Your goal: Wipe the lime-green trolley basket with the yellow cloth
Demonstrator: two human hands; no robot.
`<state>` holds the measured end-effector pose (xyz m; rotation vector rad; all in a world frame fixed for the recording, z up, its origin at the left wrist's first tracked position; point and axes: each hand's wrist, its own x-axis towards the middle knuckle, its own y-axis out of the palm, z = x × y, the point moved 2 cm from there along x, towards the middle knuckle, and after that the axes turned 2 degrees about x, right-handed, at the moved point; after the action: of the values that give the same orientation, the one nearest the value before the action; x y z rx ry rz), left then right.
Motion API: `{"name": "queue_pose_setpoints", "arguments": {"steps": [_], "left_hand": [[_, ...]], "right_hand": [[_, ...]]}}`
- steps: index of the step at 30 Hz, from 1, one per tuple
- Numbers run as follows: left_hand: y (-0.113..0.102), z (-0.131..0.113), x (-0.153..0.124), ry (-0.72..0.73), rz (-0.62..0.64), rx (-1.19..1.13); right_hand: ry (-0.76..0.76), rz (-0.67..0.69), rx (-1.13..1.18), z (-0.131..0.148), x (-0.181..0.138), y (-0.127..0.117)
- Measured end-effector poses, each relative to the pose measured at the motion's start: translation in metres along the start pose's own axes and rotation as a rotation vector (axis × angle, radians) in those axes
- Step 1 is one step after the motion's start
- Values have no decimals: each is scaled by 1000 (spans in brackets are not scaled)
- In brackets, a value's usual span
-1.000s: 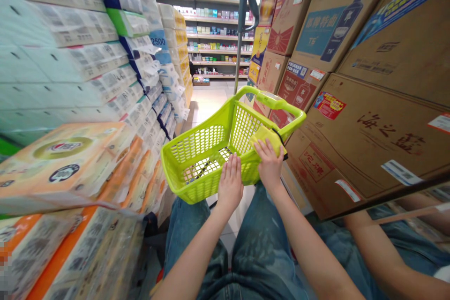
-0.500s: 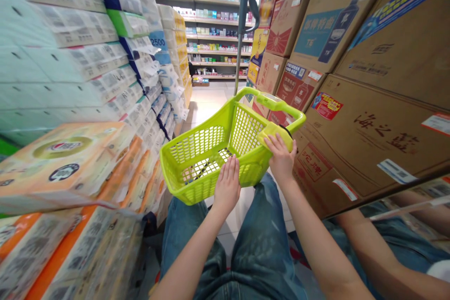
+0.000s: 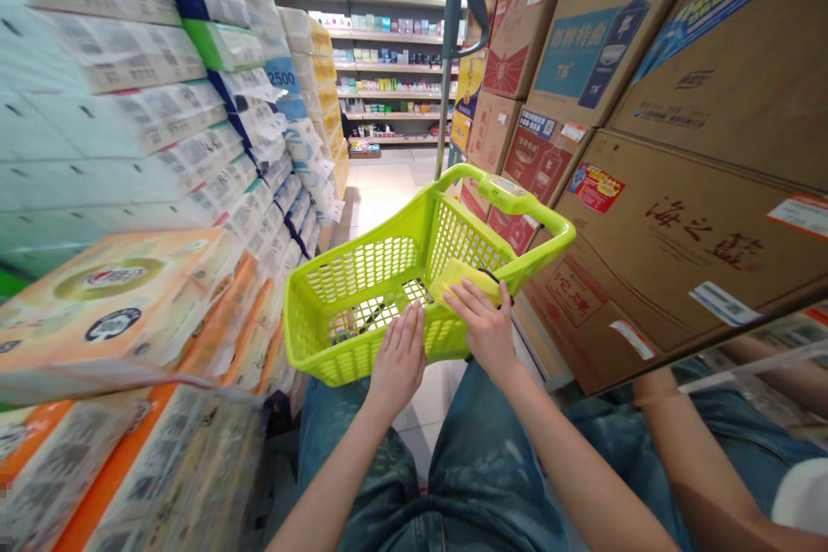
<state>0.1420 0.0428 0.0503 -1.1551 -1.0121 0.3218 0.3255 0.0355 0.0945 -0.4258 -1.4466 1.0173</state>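
Observation:
A lime-green shopping basket (image 3: 342,362) with perforated walls stands tilted over my knees. My left hand (image 3: 399,362) is closed over its near rim, fingers fairly straight and pressed together; its thumb is hard to make out. Under the fingers of my right hand (image 3: 486,326) is a yellow cloth (image 3: 456,276) with a dark edge, pressed against the near rim. A thick green carrying handle (image 3: 517,203) rises at the basket's right end. Behind it stands a grey pull handle (image 3: 466,13) on a thin pole. Dark shapes show through the basket's floor holes.
Stacked tissue packs (image 3: 116,276) rise close on my left. Cardboard cartons (image 3: 679,233) are piled on the right, above a reflective panel showing my arm and jeans. A tiled aisle (image 3: 385,181) leads to stocked shelves (image 3: 394,86).
My right hand has moved left along the near rim with the yellow cloth, away from the handle end. My left hand has shifted slightly left and stays on the basket.

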Motion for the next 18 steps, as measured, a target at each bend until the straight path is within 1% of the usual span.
{"name": "queue_pose_setpoints", "arguments": {"steps": [4, 6, 8, 10, 13, 16, 18], "left_hand": [[-5, 1, -4, 18, 1, -6], [-4, 1, -5, 11, 1, -14], [-3, 1, -4, 0, -7, -25], [-3, -1, -2, -26, -22, -39], [-8, -7, 4, -124, -33, -64], [-14, -19, 17, -238, -9, -78], [-17, -30, 28, -278, -3, -91]], "right_hand": [[119, -123, -99, -35, -2, -31], [154, -161, -124, -44, -3, -40], [183, -173, -131, -45, -4, -43], [210, -168, -127, -40, -4, -40], [214, -134, -97, -22, -5, -28], [154, -68, -57, 0, -7, -12], [108, -34, -42, 11, -8, -3]]}}
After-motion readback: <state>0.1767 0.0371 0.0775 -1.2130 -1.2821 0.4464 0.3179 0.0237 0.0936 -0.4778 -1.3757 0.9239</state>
